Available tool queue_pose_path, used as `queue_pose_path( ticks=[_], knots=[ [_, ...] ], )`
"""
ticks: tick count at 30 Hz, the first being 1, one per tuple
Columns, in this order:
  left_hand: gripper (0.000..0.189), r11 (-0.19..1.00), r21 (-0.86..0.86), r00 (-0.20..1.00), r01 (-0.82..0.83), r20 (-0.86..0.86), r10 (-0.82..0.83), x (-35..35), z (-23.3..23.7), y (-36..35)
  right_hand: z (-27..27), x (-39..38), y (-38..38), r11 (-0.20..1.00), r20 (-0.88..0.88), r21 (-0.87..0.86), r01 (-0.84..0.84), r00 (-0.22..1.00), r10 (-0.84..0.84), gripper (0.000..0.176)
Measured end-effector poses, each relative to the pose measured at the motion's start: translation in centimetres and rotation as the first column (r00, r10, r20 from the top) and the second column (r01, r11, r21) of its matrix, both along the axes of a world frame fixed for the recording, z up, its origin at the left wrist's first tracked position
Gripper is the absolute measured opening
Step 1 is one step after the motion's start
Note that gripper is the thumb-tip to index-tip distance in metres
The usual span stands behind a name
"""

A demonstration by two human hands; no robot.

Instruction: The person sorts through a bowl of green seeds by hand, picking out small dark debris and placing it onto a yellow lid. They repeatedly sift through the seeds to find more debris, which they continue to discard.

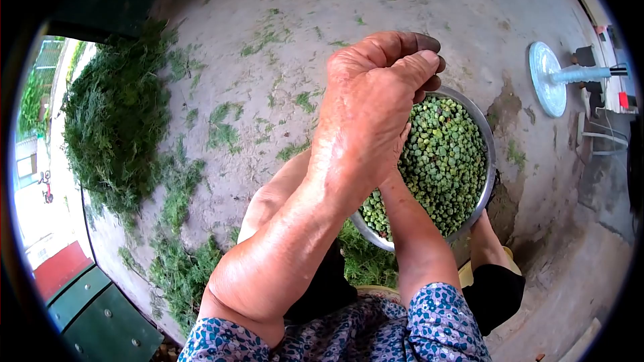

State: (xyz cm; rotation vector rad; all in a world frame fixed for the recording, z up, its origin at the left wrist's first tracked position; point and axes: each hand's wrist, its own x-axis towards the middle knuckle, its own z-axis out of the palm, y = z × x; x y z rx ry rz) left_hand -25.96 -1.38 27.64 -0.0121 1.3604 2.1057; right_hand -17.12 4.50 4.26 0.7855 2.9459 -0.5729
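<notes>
hovering above the steel bowl (pixel 488 161) of green seeds (pixel 446 161), the left hand (pixel 372 104) curls its fingers together; any contents cannot be told. the right hand (pixel 404 142) is mostly hidden beneath it, grip unclear. cut greenery (pixel 114 114) lies left of the bowl.

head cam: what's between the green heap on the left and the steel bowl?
Head view: past the heap comes concrete floor strewn with loose green sprigs, then the left hand, raised in front of the bowl.
</notes>
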Motion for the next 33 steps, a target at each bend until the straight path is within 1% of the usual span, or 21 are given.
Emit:
queue_pose_path(
  ticks=[2, 5, 8, 11, 14, 17, 19, 21, 23, 25, 26, 27, 28, 29, 32, 33],
  knots=[
    [0.023, 1.0, 0.005, 1.0, 0.005, -0.002, -0.005, 0.0, -0.2, 0.0, 0.1, 0.1, 0.2, 1.0, 0.022, -0.009, -0.022, 1.0, 0.022, 0.02],
    [0.023, 1.0, 0.019, 1.0, 0.017, -0.001, -0.017, 0.0, -0.2, -0.1, -1.0, 0.3, 0.0, 1.0, -0.032, -0.008, 0.008, 0.999, -0.009, 0.018],
    [0.023, 0.999, 0.042, 1.0, 0.011, 0.007, -0.011, 0.1, -0.2, -0.1, -0.8, 0.2, -0.3, 0.999, -0.015, 0.0, 0.038, 0.999, -0.038, 0.014],
    [0.023, 1.0, 0.029, 1.0, 0.011, 0.006, -0.011, 0.2, -0.1, 0.0, -0.5, 0.1, -0.4, 0.999, 0.024, -0.008, 0.052, 0.998, -0.051, 0.01],
    [0.023, 0.999, 0.039, 1.0, 0.012, 0.003, -0.012, 0.2, -0.4, 0.1, -0.1, 0.0, -0.3, 0.999, 0.045, -0.018, 0.047, 0.998, -0.046, 0.009],
    [0.023, 1.0, 0.031, 1.0, 0.004, 0.009, -0.004, 0.3, 0.1, 0.1, -0.3, 0.6, -0.3, 0.999, -0.115, 0.032, 0.041, 0.993, -0.037, 0.006],
    [0.023, 1.0, 0.025, 1.0, -0.003, 0.011, 0.003, 0.2, -0.3, 0.1, -2.0, 1.6, 0.9, 0.989, -0.321, -0.142, 0.036, 0.944, -0.081, 0.004],
    [0.023, 1.0, 0.031, 1.0, 0.004, 0.002, -0.004, 0.3, -0.4, 0.3, -1.8, 3.3, 2.4, 0.992, -0.443, -0.109, 0.063, 0.89, -0.105, 0.006],
    [0.022, 0.999, 0.027, 1.0, 0.021, -0.018, -0.02, 0.4, -0.3, 0.1, -1.8, 5.6, 4.1, 0.968, -0.479, -0.223, 0.116, 0.852, -0.212, 0.011],
    [0.022, 1.0, 0.014, 0.999, 0.028, -0.022, -0.028, 0.7, 0.1, 0.2, 1.1, 7.1, 5.1, 0.87, -0.393, -0.446, 0.208, 0.828, -0.399, 0.01],
    [0.022, 0.999, 0.005, 0.999, 0.043, -0.027, -0.043, 0.8, 0.0, 0.2, 2.9, 7.7, 5.5, 0.814, -0.325, -0.526, 0.245, 0.827, -0.459, 0.008],
    [0.022, 0.998, -0.004, 0.998, 0.058, -0.034, -0.058, 0.9, -0.1, 0.4, 4.0, 8.3, 5.8, 0.751, -0.313, -0.611, 0.25, 0.795, -0.519, 0.007],
    [0.022, 0.998, 0.008, 0.998, 0.062, -0.016, -0.062, 1.1, -0.1, 0.6, 4.1, 9.1, 6.4, 0.676, -0.264, -0.68, 0.284, 0.765, -0.587, 0.007],
    [0.02, 0.996, -0.002, 0.996, 0.091, -0.016, -0.091, 1.3, -0.1, 0.7, 4.0, 9.9, 6.9, 0.593, -0.21, -0.742, 0.312, 0.732, -0.648, 0.008],
    [0.017, 0.987, -0.011, 0.987, 0.16, -0.028, -0.16, 1.8, -0.5, 1.1, 3.9, 11.7, 7.8, 0.413, -0.132, -0.84, 0.352, 0.606, -0.785, 0.007],
    [0.017, 0.982, -0.035, 0.982, 0.183, -0.041, -0.184, 2.1, -0.7, 1.2, 4.3, 12.1, 7.9, 0.321, -0.09, -0.883, 0.344, 0.547, -0.832, 0.007]
  ],
)
